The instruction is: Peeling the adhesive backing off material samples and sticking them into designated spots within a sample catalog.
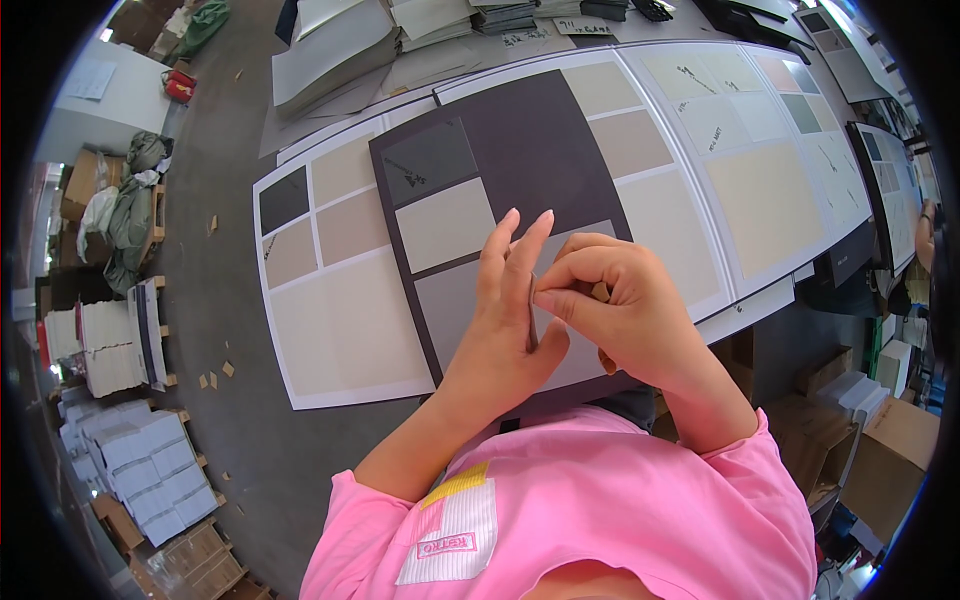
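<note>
Hands raised together over dark sample board [540,150], left hand [505,320] fingers straight, right hand [620,300] grip pinching thin grey sheet [531,325]

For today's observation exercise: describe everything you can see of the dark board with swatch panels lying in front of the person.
The dark charcoal rectangular sample board lies flat and slightly skewed on a grey worktable, overlapping white sample boards on both sides. It looks like matt card. A dark grey, a beige and a light grey square swatch sit on it. Its near part is hidden behind the person's left hand and right hand.
</note>
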Demonstrator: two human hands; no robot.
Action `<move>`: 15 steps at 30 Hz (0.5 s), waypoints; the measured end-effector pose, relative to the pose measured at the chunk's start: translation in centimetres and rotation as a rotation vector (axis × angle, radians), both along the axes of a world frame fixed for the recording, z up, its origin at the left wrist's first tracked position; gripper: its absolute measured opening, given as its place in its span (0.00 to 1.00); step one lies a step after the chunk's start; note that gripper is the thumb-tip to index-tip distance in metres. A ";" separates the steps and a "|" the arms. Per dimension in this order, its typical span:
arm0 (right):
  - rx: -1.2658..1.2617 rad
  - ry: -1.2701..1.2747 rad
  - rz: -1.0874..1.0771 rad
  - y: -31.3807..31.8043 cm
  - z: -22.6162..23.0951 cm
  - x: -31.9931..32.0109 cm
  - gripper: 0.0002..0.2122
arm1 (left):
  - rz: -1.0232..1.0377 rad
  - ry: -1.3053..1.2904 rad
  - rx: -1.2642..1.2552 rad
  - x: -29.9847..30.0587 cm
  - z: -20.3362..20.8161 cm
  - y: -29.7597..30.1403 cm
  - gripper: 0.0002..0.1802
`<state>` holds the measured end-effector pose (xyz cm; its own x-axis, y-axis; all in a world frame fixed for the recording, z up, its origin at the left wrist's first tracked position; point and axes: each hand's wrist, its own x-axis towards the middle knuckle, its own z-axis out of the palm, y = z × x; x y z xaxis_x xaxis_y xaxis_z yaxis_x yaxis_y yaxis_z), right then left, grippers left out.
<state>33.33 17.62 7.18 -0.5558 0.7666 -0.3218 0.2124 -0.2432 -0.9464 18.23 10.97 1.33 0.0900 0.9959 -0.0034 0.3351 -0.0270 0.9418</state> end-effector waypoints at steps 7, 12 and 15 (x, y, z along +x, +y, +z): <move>0.029 0.001 -0.003 -0.1 0.0 -0.1 0.05 | 0.027 0.053 0.052 0.6 0.1 0.0 0.50; 0.101 -0.014 -0.015 -0.5 -0.4 -0.6 0.04 | 0.045 0.087 0.060 0.8 -0.6 -0.3 0.52; 0.092 0.018 -0.031 -0.4 -0.9 -0.6 0.04 | 0.032 0.050 0.065 0.8 -0.7 -0.2 0.52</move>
<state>32.76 17.20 6.30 -0.5361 0.8095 -0.2394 0.1894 -0.1610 -0.9686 19.07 10.75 0.66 0.0596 0.9965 0.0579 0.3829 -0.0764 0.9206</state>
